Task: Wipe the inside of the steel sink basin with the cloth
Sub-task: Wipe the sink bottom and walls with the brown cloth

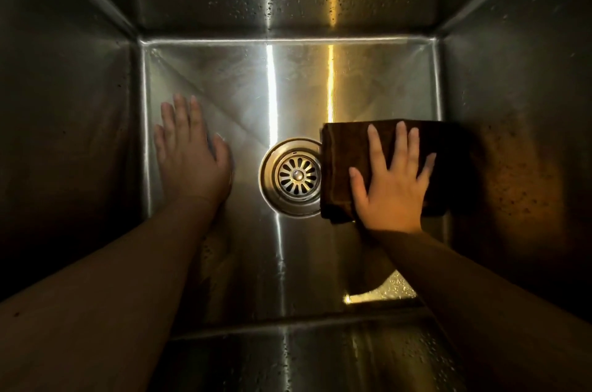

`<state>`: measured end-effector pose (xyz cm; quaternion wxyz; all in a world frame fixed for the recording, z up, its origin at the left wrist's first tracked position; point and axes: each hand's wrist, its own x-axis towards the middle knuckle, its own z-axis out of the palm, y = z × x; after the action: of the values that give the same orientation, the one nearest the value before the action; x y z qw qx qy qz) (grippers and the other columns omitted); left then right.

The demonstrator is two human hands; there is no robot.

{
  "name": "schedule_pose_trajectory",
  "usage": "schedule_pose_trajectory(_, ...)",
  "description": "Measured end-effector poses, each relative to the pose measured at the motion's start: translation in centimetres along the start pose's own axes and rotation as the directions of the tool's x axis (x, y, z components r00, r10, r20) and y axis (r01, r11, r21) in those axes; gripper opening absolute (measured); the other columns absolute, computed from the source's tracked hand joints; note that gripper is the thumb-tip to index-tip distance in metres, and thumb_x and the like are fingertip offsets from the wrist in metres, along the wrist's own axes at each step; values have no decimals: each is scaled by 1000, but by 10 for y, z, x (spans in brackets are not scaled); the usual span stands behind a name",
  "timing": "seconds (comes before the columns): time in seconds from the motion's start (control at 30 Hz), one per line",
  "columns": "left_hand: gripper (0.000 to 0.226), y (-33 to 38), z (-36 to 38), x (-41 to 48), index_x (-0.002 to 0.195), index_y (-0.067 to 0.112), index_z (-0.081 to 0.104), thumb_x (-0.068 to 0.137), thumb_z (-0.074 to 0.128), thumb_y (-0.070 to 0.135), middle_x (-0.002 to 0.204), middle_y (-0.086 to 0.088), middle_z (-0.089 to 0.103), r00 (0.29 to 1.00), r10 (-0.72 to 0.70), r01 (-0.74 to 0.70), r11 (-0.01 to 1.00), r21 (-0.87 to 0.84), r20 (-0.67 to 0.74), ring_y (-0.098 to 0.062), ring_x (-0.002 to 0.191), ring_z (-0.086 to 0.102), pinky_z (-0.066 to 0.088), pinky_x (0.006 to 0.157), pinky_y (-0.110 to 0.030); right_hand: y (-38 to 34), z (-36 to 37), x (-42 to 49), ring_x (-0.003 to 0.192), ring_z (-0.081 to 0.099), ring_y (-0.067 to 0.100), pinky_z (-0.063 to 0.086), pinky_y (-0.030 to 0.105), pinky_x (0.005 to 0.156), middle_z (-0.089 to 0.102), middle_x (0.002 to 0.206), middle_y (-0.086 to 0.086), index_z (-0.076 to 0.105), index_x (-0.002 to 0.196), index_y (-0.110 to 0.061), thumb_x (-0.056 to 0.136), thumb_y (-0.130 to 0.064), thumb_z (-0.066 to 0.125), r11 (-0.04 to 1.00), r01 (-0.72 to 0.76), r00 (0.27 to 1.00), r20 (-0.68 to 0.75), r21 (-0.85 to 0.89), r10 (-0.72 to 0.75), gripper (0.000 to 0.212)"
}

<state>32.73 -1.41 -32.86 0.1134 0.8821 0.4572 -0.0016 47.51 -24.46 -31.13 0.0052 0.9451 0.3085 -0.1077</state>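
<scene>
the right hand (392,180) is pressing flat, fingers spread, on a folded brown cloth (342,167) right of the drain (296,176). the left hand (189,151) is lying open on the wet steel sink (224,81) floor, far left of it.

One steel sink basin (205,77) contains one round drain strainer (296,177) and one folded brown cloth (346,148). Two hands appear: one left hand (192,154), one right hand (394,183).
</scene>
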Motion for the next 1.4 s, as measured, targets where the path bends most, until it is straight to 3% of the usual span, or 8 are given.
schedule_pose_trajectory(0.5, 65, -3, 6, 0, 150, 10, 20, 91, 25, 35, 159, -10, 13, 998, 19, -18, 1000, 13, -58, -27, 146, 7, 0, 116, -38, -9, -18, 104, 147, -6, 32, -4, 58, 115, -1, 161, 14, 5, 154, -27, 98, -54, 21, 999, 0, 999, -50, 43, 2, 64)
schedule_pose_trajectory(0.8, 65, -5, 5, -2, 151, 11, 16, 91, 22, 36, 159, -11, 12, 998, 24, -23, 1000, 15, -59, -27, 146, 6, 1, 116, -39, 2, -11, 0, 146, -14, 32, -2, 59, 115, -12, 160, 14, -6, 153, -26, 97, -55, 20, 1000, 2, 992, 127, -26, 2, 67)
schedule_pose_trajectory(0.97, 65, -1, 2, -2, 151, 10, 15, 91, 22, 35, 159, -11, 11, 999, 22, -22, 1000, 11, -39, -28, 146, 5, 1, 117, -40, 4, -4, -50, 143, -24, 34, -5, 59, 114, -28, 155, 16, -32, 140, -25, 93, -59, 12, 983, 45, 936, 351, -179, 21, 73)
schedule_pose_trajectory(1.1, 64, -2, 4, -3, 151, 11, 14, 92, 24, 34, 159, -10, 9, 999, 28, -28, 1000, 15, -31, -27, 146, 4, 0, 117, -40, 10, -23, -28, 144, 7, 36, 11, 51, 114, 10, 156, 20, 9, 152, -16, 91, -62, 28, 971, 168, 956, 269, -172, -118, 79)
schedule_pose_trajectory(1.17, 64, -2, 4, -2, 151, 11, 15, 92, 25, 33, 159, -10, 9, 999, 25, -24, 1000, 17, -30, -27, 146, 4, 1, 117, -40, 22, -38, -6, 135, 28, 37, 24, 48, 109, 33, 145, 24, 34, 142, -10, 92, -53, 45, 857, 509, 857, 143, -76, -496, 68)
schedule_pose_trajectory(1.23, 64, -1, 3, -3, 151, 11, 14, 92, 25, 33, 159, -11, 9, 999, 26, -25, 999, 21, -24, -28, 146, 4, 2, 117, -41, 39, -41, 16, 135, 30, 37, 24, 47, 110, 35, 145, 25, 36, 141, -12, 93, -43, 49, 568, 821, 571, 123, -61, -812, 58)
schedule_pose_trajectory(1.3, 65, 0, 3, -2, 152, 10, 13, 92, 24, 33, 159, -11, 8, 999, 28, -28, 999, 22, -15, -28, 146, 4, 2, 117, -42, 48, -35, 34, 141, 24, 36, 15, 45, 115, 27, 152, 23, 29, 147, -18, 94, -41, 45, 373, 926, 375, 215, -51, -902, 59)
schedule_pose_trajectory(1.4, 65, -1, 3, -2, 152, 11, 12, 92, 25, 33, 159, -11, 8, 1000, 22, -21, 1000, 18, -18, -28, 146, 3, 1, 117, -42, 47, -20, 48, 148, 3, 29, 3, 43, 119, 7, 159, 14, 13, 153, -22, 99, -44, 33, 271, 962, 265, 328, -29, -907, 62)
